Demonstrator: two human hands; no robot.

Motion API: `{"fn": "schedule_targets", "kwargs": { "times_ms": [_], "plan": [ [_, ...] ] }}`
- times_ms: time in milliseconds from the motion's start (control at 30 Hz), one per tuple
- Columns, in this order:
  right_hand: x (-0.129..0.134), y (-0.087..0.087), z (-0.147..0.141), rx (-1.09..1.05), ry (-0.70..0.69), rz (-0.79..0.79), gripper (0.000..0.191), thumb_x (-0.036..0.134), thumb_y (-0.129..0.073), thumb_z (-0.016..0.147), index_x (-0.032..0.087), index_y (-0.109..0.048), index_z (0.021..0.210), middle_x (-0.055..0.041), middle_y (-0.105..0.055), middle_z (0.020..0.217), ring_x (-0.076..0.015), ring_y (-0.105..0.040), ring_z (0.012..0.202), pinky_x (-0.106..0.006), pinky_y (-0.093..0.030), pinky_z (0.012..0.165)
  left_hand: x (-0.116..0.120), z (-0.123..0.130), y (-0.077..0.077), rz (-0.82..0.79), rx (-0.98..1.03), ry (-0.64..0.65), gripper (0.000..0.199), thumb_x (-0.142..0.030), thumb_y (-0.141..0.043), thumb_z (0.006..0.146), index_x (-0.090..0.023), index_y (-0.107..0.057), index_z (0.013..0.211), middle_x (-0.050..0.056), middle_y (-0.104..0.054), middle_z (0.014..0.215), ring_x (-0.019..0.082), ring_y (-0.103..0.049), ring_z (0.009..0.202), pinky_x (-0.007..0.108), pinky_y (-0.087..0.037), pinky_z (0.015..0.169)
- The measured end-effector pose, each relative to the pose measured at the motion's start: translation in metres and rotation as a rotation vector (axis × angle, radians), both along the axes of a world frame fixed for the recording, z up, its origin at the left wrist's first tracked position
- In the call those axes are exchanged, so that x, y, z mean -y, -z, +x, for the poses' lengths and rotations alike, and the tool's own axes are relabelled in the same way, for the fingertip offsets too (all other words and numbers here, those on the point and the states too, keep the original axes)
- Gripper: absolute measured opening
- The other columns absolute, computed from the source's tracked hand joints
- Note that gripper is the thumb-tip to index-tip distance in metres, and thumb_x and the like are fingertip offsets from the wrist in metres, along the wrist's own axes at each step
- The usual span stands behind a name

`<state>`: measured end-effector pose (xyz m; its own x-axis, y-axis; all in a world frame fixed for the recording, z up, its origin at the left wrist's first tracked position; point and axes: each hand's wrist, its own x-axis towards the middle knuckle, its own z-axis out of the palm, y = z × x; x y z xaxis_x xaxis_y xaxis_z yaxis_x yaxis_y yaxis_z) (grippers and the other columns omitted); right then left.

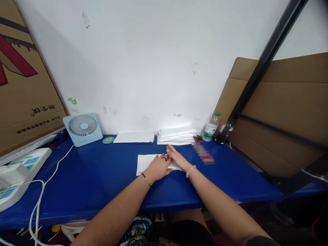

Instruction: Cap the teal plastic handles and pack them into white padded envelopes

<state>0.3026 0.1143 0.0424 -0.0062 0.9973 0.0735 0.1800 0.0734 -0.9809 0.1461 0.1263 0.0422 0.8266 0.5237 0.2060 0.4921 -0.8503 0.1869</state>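
A flat white packet [143, 162], like a folded sheet or padded envelope, lies on the blue table in front of me. My left hand [159, 167] rests palm down on it, fingers stretched out towards the right. Beside it, my right hand [176, 158] lies along the packet's right part, its fingers straight and pointing up and left. The two hands meet near the packet's middle and cover much of it. Behind them, against the wall, sit a stack of similar white packets [176, 136] and a single white packet [133, 137].
A light blue fan [83, 129] and a green round disc [108, 140] stand at the back left. A white power strip [38, 160] with cables is at left. A water bottle [211, 128] and a dark bottle [225, 132] stand back right, near cardboard [284, 119].
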Motion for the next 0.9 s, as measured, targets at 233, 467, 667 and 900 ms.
{"fn": "schedule_targets", "kwargs": {
  "times_ms": [233, 467, 667, 900],
  "plan": [
    [0.032, 0.001, 0.055, 0.239, -0.273, 0.144, 0.101, 0.032, -0.083, 0.055, 0.026, -0.032, 0.142, -0.0098, -0.035, 0.147, -0.0278, -0.033, 0.134, -0.045, -0.023, 0.111, -0.008, 0.001, -0.014, 0.070, -0.043, 0.020, 0.027, -0.019, -0.038, 0.086, -0.014, -0.059, 0.102, 0.015, -0.066, 0.095, 0.026, -0.062, 0.089, 0.036, -0.045, 0.079],
    [0.015, 0.001, 0.047, 0.360, 0.078, 0.346, 0.028, 0.036, -0.056, 0.083, 0.019, -0.064, 0.103, -0.0049, -0.069, 0.092, -0.0199, -0.063, 0.083, -0.031, -0.050, 0.076, -0.040, -0.026, -0.054, -0.093, 0.133, 0.030, 0.033, -0.036, -0.037, 0.090, -0.021, -0.058, 0.112, 0.006, -0.068, 0.095, 0.021, -0.064, 0.083, 0.028, -0.047, 0.075],
    [-0.055, -0.057, 0.074, 0.157, 0.328, 0.375, 0.029, 0.045, -0.054, 0.081, 0.017, -0.063, 0.085, -0.0018, -0.065, 0.072, -0.0154, -0.057, 0.062, -0.024, -0.046, 0.056, -0.081, -0.068, -0.050, -0.006, 0.881, -0.430, 0.045, -0.038, -0.052, 0.083, -0.020, -0.049, 0.125, 0.012, -0.050, 0.129, 0.027, -0.045, 0.121, 0.040, -0.032, 0.104],
    [-0.108, -0.091, 0.123, 0.590, 0.683, 0.085, 0.020, 0.030, -0.054, 0.074, 0.013, -0.063, 0.071, -0.0146, -0.066, 0.081, -0.0292, -0.058, 0.093, -0.040, -0.043, 0.082, -0.119, -0.081, -0.016, -0.976, 1.682, -0.970, 0.040, -0.025, -0.064, 0.068, -0.022, -0.050, 0.105, 0.009, -0.048, 0.123, 0.025, -0.042, 0.123, 0.045, -0.032, 0.102]
  ]
}}
